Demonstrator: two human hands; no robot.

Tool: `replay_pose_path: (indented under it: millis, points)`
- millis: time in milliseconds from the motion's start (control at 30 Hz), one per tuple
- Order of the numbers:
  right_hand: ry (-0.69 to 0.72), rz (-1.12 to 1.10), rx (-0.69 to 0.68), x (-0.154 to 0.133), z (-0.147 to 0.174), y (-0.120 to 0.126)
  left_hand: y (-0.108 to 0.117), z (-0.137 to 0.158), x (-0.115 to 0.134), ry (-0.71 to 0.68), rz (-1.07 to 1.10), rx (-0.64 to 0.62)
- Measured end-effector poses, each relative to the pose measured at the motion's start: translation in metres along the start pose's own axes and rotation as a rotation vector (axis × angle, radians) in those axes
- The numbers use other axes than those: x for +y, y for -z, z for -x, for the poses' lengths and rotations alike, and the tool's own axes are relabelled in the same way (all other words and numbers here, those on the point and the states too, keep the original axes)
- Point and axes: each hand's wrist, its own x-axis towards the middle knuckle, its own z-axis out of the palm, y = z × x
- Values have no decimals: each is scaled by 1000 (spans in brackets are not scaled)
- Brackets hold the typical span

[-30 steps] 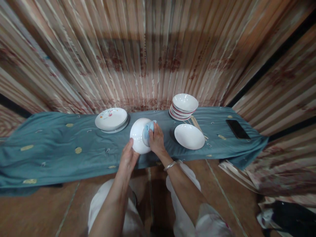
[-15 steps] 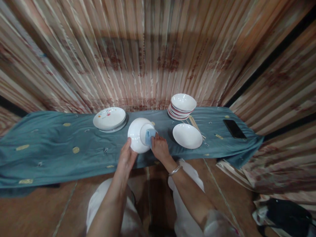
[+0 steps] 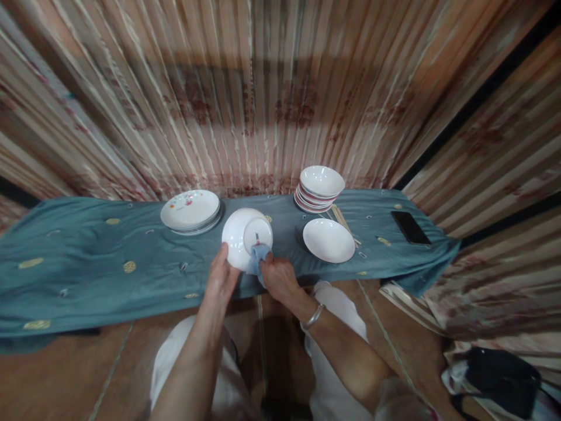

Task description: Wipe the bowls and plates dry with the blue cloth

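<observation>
A white bowl [image 3: 236, 234] is tilted with its underside facing me, showing its foot ring and a small mark. My left hand [image 3: 221, 273] grips the bowl's lower left rim, the thumb on the outside. In my right hand [image 3: 280, 278] is a crumpled light blue cloth [image 3: 259, 257], pressed against the lower part of the bowl's base. Both hands are over the front of the covered table. To the right of them a white shallow dish [image 3: 329, 241] lies on the tablecloth.
A blue-green tablecloth [image 3: 144, 292] covers the long table. Flower-patterned plates [image 3: 190, 210] are stacked at the left; a bowl stack [image 3: 321, 182] stands behind the dish beside wooden chopsticks [image 3: 339, 217]. A black phone [image 3: 411, 227] lies at the right. Pleated curtains [image 3: 280, 105] hang behind.
My right hand has drawn the cloth down and slightly left across the bowl's base, uncovering the mark there. My left hand keeps its hold on the bowl.
</observation>
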Motion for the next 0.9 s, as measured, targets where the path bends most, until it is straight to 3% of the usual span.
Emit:
replay_pose_path:
  millis: [400, 567, 733, 900]
  points:
    - [171, -37, 149, -12, 11, 7, 7, -10, -8, -25, -36, -84]
    - [224, -115, 268, -10, 6, 13, 4, -5, -6, -7, -40, -21]
    - [228, -169, 386, -6, -3, 14, 2, -1, -4, 18, -33, -45]
    - [206, -218, 398, -6, -10, 7, 0, 0, -3, 21, -48, -42]
